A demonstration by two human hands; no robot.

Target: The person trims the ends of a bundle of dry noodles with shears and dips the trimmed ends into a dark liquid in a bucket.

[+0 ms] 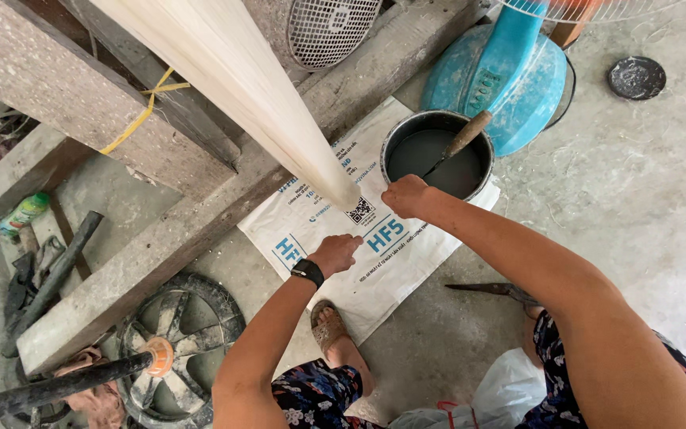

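A long pale bundle of fine fibres (256,87) slants down from the upper left and tapers to a tip near the centre. My right hand (404,195) is closed close to that tip; whether it grips the strands is not visible. My left hand (335,253), with a black watch on the wrist, hovers just below the tip with fingers curled, holding nothing that I can see. Right behind my right hand stands a round metal pot (397,139) of dark liquid with a wooden-handled brush (464,137) resting in it.
A white printed sack (375,270) lies flat on the concrete floor under the pot. A blue fan base (510,79) stands behind it, a small dark dish (636,77) at far right. Concrete beams (121,270), a wheel (176,349), a knife (490,290) and my sandalled foot (329,326) are nearby.
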